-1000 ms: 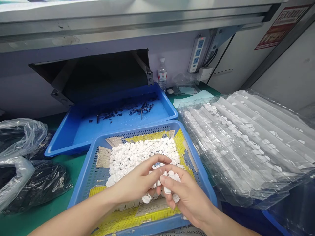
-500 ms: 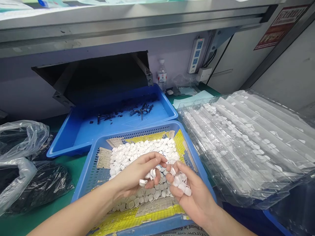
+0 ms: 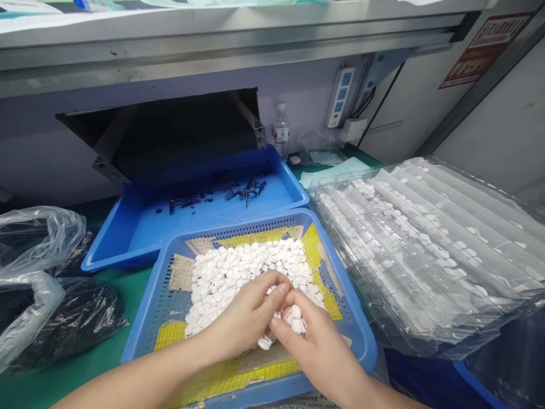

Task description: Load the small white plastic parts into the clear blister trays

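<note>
We hold our left hand [image 3: 251,307] and right hand [image 3: 313,335] together, touching, over the near half of the perforated blue basket [image 3: 142,318], fingers curled around small white pieces [image 3: 296,320], several showing in the right, a few beneath the left. More lie in a heap [image 3: 230,278] in that basket, on the green tabletop [image 3: 134,284]. Beyond it we see a blue tray [image 3: 142,221] with black parts [image 3: 246,192].
</note>
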Available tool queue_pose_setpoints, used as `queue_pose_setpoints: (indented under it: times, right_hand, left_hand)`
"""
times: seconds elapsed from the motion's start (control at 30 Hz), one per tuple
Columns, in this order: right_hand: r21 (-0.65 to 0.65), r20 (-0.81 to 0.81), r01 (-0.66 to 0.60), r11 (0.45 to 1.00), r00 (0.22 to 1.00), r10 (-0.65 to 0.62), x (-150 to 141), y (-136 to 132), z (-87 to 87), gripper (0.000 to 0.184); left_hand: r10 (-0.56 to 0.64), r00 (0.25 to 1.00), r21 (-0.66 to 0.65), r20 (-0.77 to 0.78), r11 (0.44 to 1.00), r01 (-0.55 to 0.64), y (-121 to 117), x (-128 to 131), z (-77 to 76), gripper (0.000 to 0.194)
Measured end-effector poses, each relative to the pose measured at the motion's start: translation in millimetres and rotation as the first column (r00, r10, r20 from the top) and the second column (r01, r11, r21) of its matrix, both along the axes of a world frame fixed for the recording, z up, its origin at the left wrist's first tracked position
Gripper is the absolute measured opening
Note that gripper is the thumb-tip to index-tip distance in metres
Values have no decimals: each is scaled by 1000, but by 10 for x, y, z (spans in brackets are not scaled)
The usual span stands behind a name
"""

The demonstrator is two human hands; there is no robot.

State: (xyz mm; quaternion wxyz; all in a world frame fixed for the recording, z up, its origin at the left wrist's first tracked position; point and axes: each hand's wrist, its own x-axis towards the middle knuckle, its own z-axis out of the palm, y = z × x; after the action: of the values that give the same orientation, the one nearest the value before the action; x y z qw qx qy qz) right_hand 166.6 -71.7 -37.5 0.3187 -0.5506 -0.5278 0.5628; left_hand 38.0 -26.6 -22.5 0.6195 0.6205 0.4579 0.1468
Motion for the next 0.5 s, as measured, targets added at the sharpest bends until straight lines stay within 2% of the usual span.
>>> queue_pose_setpoints:
  times: [0.1,0.23,0.43,0.5]
  right_hand:
    - [-55,-72,-16,998,997,12,5,-12,7,13]
    - [-150,-165,31,988,985,-56,12,-26,13,15]
    - [-214,-187,101,971,972,-142,27,-31,16,6]
    - [-174,-131,125,977,980,-149,56,-36,15,7]
  left_hand:
    - [-1,998,-121,58,993,8,14,4,22,29]
    - [22,996,-277,86,961,2,52,5,39,31]
    - [67,998,-350,-8,934,-66,17,-3,40,43]
    - [51,998,-351,-28,935,-58,17,-13,7,47]
